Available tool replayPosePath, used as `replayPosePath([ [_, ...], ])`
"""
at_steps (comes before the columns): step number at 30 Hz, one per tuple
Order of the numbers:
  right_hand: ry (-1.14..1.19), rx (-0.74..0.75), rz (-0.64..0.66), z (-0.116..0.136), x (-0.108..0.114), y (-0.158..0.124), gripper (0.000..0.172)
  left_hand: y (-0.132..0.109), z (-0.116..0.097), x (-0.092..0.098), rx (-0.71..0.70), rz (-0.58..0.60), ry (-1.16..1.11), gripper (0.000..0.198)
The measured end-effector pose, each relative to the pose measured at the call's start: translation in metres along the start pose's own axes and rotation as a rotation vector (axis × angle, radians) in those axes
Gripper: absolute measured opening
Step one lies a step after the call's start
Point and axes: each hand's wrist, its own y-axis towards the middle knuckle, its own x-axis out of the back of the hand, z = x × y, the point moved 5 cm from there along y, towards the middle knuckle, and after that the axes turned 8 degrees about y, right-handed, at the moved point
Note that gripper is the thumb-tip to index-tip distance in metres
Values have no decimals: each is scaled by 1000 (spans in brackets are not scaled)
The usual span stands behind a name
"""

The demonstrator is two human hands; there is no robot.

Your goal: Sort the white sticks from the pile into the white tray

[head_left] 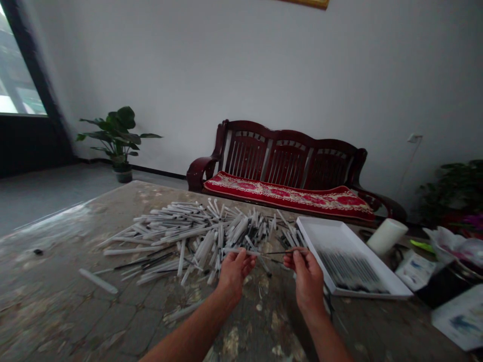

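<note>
A thin white translucent tube (240, 251) is pinched between the thumb and fingers of my left hand (236, 269), its end pointing right. My right hand (305, 269) grips a thin dark stick (279, 252) that points left, its tip close to the tube; whether the two touch is too small to tell. Just beyond my hands lies a large loose pile of white tubes and dark sticks (204, 231). To the right of my right hand is a white open box (396, 287) holding a row of slim dark-ended pieces (350, 269).
A mottled table (124, 322) bears a single tube (98, 281) at the left. Right of the box are a white roll (387, 236), a small printed carton (415, 270) and another box (460, 317). Behind stand a red wooden bench (287, 156) and a potted plant (123, 133).
</note>
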Motion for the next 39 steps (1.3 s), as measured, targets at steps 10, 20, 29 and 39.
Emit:
replayPosePath([
  [10, 67, -45, 4, -9, 1, 0, 34, -2, -1, -3, 36, 32, -12, 17],
  [20, -70, -87, 203, -18, -22, -25, 31, -11, 6, -10, 67, 141, -39, 12],
  [29, -408, -66, 372, -10, -28, -8, 26, -10, 4, -4, 14, 91, -44, 16],
  [39, -1135, 201, 615, 45, -53, -14, 33, -10, 9, -6, -20, 69, 66, 16],
])
